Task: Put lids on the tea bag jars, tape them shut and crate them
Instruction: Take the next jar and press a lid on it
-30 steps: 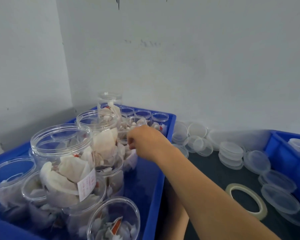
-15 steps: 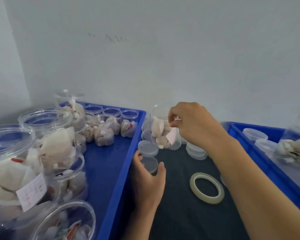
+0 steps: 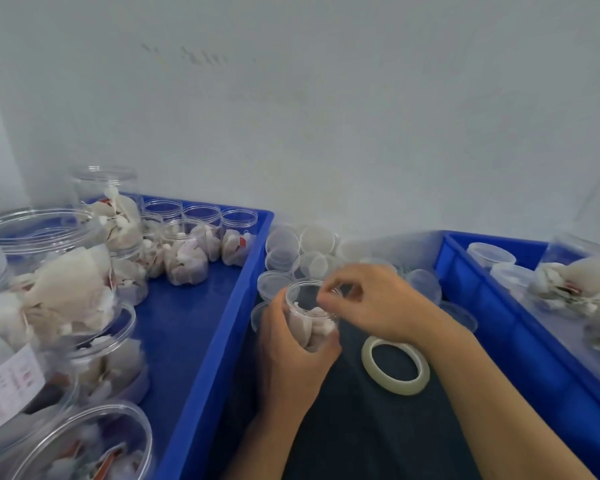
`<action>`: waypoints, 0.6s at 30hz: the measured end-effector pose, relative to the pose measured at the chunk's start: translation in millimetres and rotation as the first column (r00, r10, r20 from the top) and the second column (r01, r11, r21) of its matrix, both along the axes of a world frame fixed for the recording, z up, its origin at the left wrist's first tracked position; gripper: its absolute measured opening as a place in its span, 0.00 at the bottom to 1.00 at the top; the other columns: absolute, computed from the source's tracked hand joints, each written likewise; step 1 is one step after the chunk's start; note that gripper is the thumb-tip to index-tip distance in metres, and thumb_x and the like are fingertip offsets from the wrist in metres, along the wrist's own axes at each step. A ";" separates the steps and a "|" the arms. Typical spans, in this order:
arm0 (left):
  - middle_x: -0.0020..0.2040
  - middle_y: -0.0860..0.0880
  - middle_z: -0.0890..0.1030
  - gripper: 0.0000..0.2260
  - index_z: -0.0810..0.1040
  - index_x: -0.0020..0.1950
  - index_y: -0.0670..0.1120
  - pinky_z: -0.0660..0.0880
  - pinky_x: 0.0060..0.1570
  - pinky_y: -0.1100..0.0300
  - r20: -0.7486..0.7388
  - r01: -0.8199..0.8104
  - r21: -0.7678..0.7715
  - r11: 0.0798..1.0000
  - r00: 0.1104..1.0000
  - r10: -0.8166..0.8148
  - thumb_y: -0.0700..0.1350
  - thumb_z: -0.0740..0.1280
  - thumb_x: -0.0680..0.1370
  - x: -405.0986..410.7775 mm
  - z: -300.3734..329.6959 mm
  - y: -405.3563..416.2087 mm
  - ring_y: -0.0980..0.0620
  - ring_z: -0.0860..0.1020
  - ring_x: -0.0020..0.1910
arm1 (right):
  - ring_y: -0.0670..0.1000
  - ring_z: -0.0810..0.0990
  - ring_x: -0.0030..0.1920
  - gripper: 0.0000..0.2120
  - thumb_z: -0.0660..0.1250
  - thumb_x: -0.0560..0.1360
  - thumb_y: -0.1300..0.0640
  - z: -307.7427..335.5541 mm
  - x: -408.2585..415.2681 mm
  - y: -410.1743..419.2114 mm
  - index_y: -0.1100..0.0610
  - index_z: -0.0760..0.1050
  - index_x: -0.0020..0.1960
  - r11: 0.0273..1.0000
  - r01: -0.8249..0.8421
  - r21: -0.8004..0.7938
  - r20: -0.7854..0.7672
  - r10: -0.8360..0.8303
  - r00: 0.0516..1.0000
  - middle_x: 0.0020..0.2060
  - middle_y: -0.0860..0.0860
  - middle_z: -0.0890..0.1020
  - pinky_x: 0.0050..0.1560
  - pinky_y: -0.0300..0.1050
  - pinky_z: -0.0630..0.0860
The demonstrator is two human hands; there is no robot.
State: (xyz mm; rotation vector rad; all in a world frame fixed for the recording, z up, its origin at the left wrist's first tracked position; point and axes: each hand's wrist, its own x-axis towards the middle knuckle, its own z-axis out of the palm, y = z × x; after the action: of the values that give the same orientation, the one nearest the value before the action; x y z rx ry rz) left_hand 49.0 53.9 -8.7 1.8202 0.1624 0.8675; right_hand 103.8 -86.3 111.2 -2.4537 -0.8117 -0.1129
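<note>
Left hand (image 3: 293, 344) wraps its curled fingers and thumb round the body of a small clear jar (image 3: 310, 317), holding it upright just above the dark mat (image 3: 361, 427) between the two blue crates. Right hand (image 3: 368, 303) sits at the far right of the jar's open mouth, fingers bent, with thumb and forefinger drawn together at the rim. It seems to be pinching a tea bag tag or the rim itself, but I cannot tell which.

Inside the jar lie a few white tea bags, low in the body, and the mouth is uncovered. Its long axis stands nearly vertical, tipped slightly toward the person, so a lid has to come down flat from above.

Loose lids (image 3: 281, 284) lie in a heap just behind and to the left of the jar, touching one another, with more against the wall. They sit beyond both hands, nearer the right hand's fingertips than the left hand, which is busy with the jar. So the right hand looks the one to reach forward for a lid.

A tape roll (image 3: 395, 365) lies flat on the mat just right of the jar, directly under the right wrist. To the left, the left crate (image 3: 201, 375) holds open filled jars; right crate (image 3: 499, 323) holds the jars already crated.
</note>
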 end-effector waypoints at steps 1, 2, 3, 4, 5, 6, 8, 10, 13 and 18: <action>0.60 0.59 0.76 0.37 0.72 0.74 0.54 0.76 0.52 0.64 0.004 -0.035 -0.016 0.999 0.999 0.035 0.50 0.82 0.68 -0.6 -0.2 -0.2 0.61 0.77 0.56 | 0.37 0.82 0.40 0.10 0.65 0.74 0.34 1.3 9.7 1.1 0.36 0.82 0.48 0.994 0.018 0.111 0.003 -0.019 1.000 0.44 0.33 0.84 0.40 0.30 0.74; 0.61 0.59 0.76 0.37 0.71 0.75 0.54 0.75 0.52 0.65 0.013 -0.073 -0.037 0.997 0.997 0.074 0.51 0.81 0.68 -1.4 0.0 -0.1 0.59 0.77 0.56 | 0.39 0.82 0.39 0.08 0.65 0.76 0.37 -0.4 22.5 2.5 0.35 0.81 0.50 0.973 0.058 0.225 0.002 -0.060 0.998 0.43 0.33 0.84 0.39 0.30 0.74; 0.62 0.58 0.76 0.38 0.69 0.76 0.53 0.75 0.51 0.66 0.015 -0.114 -0.062 0.992 0.993 0.115 0.52 0.80 0.69 -2.3 0.8 0.3 0.58 0.78 0.56 | 0.41 0.82 0.38 0.07 0.65 0.80 0.42 -5.3 34.8 4.2 0.36 0.81 0.51 0.939 0.105 0.327 -0.020 -0.104 0.994 0.44 0.36 0.85 0.39 0.33 0.76; 0.62 0.57 0.77 0.38 0.68 0.77 0.53 0.76 0.50 0.65 0.014 -0.150 -0.087 0.985 0.988 0.152 0.53 0.79 0.69 -3.0 1.9 0.9 0.56 0.79 0.56 | 0.42 0.81 0.39 0.08 0.64 0.83 0.49 -13.3 45.8 5.8 0.38 0.81 0.52 0.916 0.143 0.376 -0.026 -0.144 0.989 0.47 0.38 0.85 0.42 0.40 0.79; 0.62 0.54 0.78 0.39 0.68 0.78 0.52 0.78 0.49 0.62 0.018 -0.180 -0.108 0.978 0.983 0.183 0.54 0.78 0.70 -3.3 2.3 1.6 0.53 0.80 0.56 | 0.42 0.80 0.42 0.12 0.63 0.84 0.56 -24.5 55.7 6.6 0.39 0.80 0.55 0.923 0.154 0.352 -0.011 -0.161 0.987 0.51 0.40 0.84 0.47 0.45 0.80; 0.63 0.52 0.80 0.39 0.68 0.78 0.50 0.80 0.50 0.59 0.033 -0.199 -0.123 0.972 0.978 0.205 0.55 0.78 0.70 -3.2 2.3 2.3 0.52 0.81 0.56 | 0.43 0.80 0.48 0.15 0.63 0.84 0.61 -38.3 63.2 8.1 0.42 0.80 0.59 0.961 0.132 0.243 0.008 -0.138 0.990 0.56 0.43 0.83 0.55 0.49 0.79; 0.63 0.52 0.80 0.38 0.69 0.78 0.48 0.77 0.50 0.66 0.063 -0.221 -0.134 0.966 0.971 0.231 0.56 0.79 0.71 -3.9 3.5 3.1 0.53 0.82 0.56 | 0.48 0.76 0.63 0.18 0.66 0.82 0.61 -67.5 69.0 16.2 0.45 0.78 0.69 0.996 0.021 -0.085 0.016 -0.020 1.000 0.66 0.46 0.78 0.69 0.53 0.73; 0.64 0.55 0.79 0.39 0.69 0.78 0.49 0.71 0.51 0.73 0.065 -0.222 -0.133 0.966 0.971 0.232 0.56 0.79 0.70 -3.3 4.3 3.7 0.56 0.80 0.58 | 0.51 0.71 0.69 0.20 0.68 0.80 0.55 -89.9 67.4 26.2 0.41 0.76 0.70 0.968 -0.073 -0.239 -0.042 0.065 0.997 0.71 0.42 0.73 0.72 0.55 0.71; 0.66 0.53 0.79 0.39 0.68 0.78 0.51 0.75 0.55 0.63 0.051 -0.224 -0.117 0.968 0.972 0.231 0.51 0.81 0.70 -0.8 0.4 4.5 0.52 0.81 0.61 | 0.49 0.69 0.66 0.16 0.67 0.79 0.50 -107.2 61.7 36.3 0.41 0.77 0.67 0.963 -0.106 -0.246 -0.068 0.092 0.993 0.70 0.39 0.72 0.67 0.53 0.72; 0.70 0.48 0.78 0.43 0.66 0.81 0.47 0.77 0.58 0.57 0.045 -0.206 -0.077 0.976 0.977 0.210 0.51 0.81 0.70 -0.6 -1.5 3.6 0.50 0.79 0.64 | 0.47 0.73 0.63 0.07 0.70 0.79 0.55 -102.4 64.5 25.5 0.44 0.81 0.53 0.980 -0.070 -0.187 -0.073 0.057 0.996 0.62 0.42 0.76 0.62 0.47 0.74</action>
State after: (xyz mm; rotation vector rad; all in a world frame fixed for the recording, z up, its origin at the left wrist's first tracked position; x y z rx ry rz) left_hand 48.4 57.6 -10.2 1.7323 0.3511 1.0425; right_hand 168.3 -60.8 8.9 -2.5900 -0.9076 0.0743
